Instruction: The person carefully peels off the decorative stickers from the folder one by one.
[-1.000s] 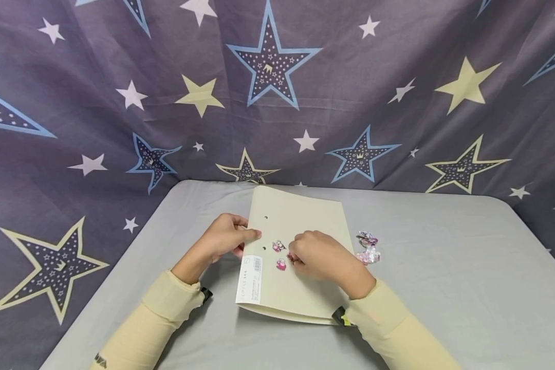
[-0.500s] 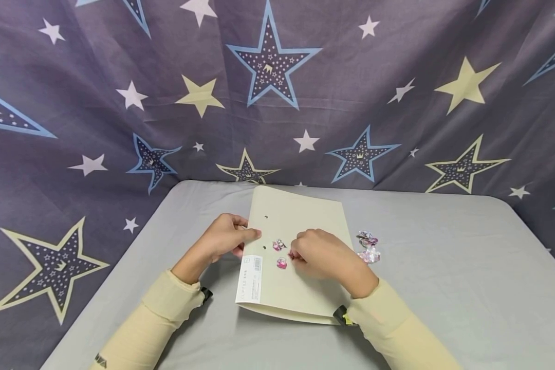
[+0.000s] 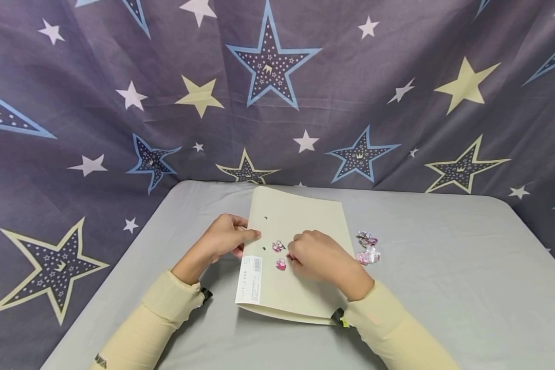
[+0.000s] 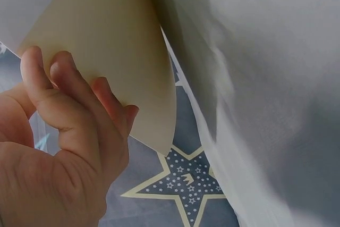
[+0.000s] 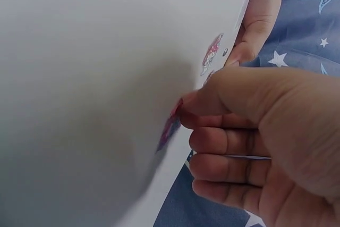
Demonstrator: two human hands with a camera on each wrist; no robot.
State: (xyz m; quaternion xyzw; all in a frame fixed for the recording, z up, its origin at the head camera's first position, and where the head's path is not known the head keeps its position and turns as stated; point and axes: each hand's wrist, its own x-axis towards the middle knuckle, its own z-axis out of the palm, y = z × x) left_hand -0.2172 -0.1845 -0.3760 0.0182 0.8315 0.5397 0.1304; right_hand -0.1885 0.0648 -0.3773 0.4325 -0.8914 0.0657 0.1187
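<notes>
A cream file folder (image 3: 300, 216) stands propped at a slant over the bed-like grey surface, a white label (image 3: 250, 280) at its lower left. My left hand (image 3: 224, 237) grips its left edge, thumb on the front and fingers behind, as the left wrist view shows. With thumb and forefinger my right hand (image 3: 321, 259) pinches a small pink sticker (image 5: 169, 131) right at the folder's front; the other fingers are curled. Two pink cartoon stickers, an upper one (image 3: 278, 246) and a lower one (image 3: 281, 264), sit on the cover just left of the right hand.
To the right of the folder lie a small heap of shiny stickers (image 3: 366, 238) and a crinkled clear-pink piece (image 3: 369, 255). Behind the grey surface (image 3: 444, 267) hangs a dark curtain (image 3: 305, 123) printed with stars.
My right hand shifts slightly up and right, then back left, staying at the same spot on the cover. The left hand keeps its grip.
</notes>
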